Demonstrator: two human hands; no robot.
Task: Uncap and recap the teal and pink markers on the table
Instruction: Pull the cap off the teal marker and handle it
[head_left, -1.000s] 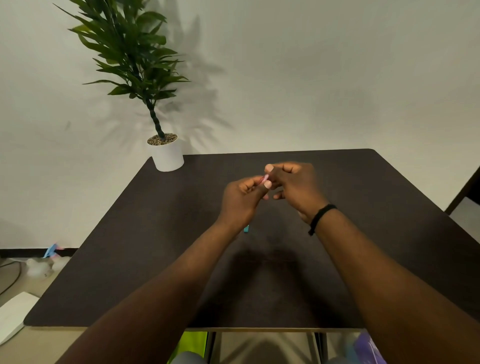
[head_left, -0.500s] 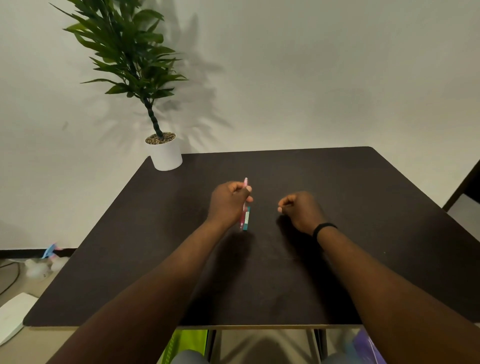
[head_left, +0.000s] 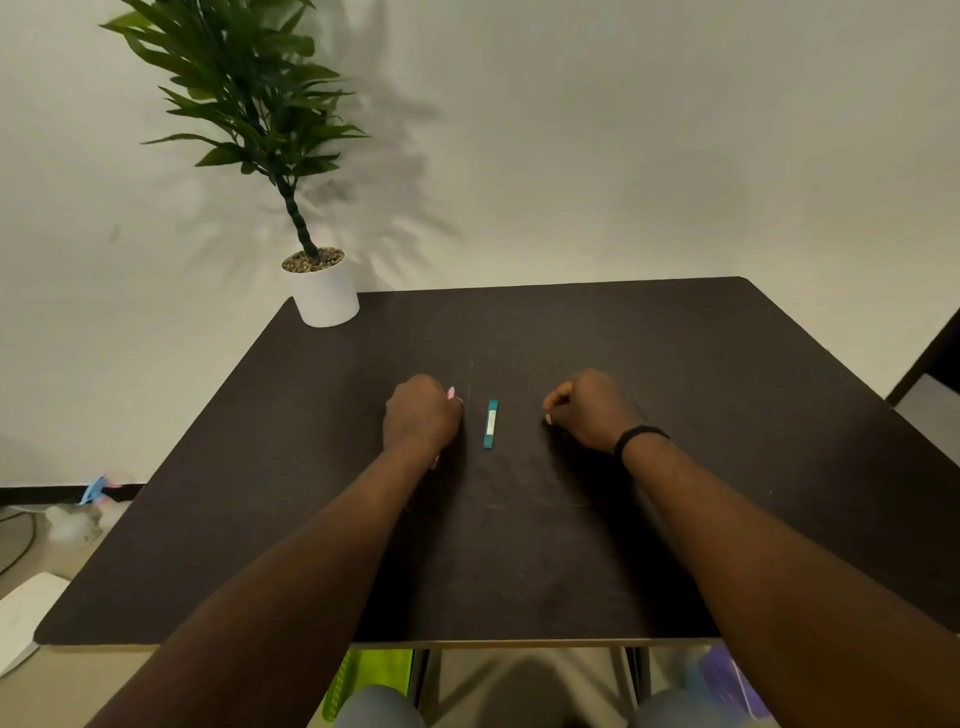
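While left hand (head_left: 422, 415) grips pink marker (head_left: 450, 393), teal marker (head_left: 490, 424) lies lengthwise; right hand (head_left: 592, 410) clenched.

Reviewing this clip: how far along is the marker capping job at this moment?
The teal marker lies capped on the table between the hands, untouched. The left hand is closed around the pink marker, whose end pokes out of the grip. The right hand is loosely fisted, apparently empty. Which uncap/recap rounds remain cannot be told.
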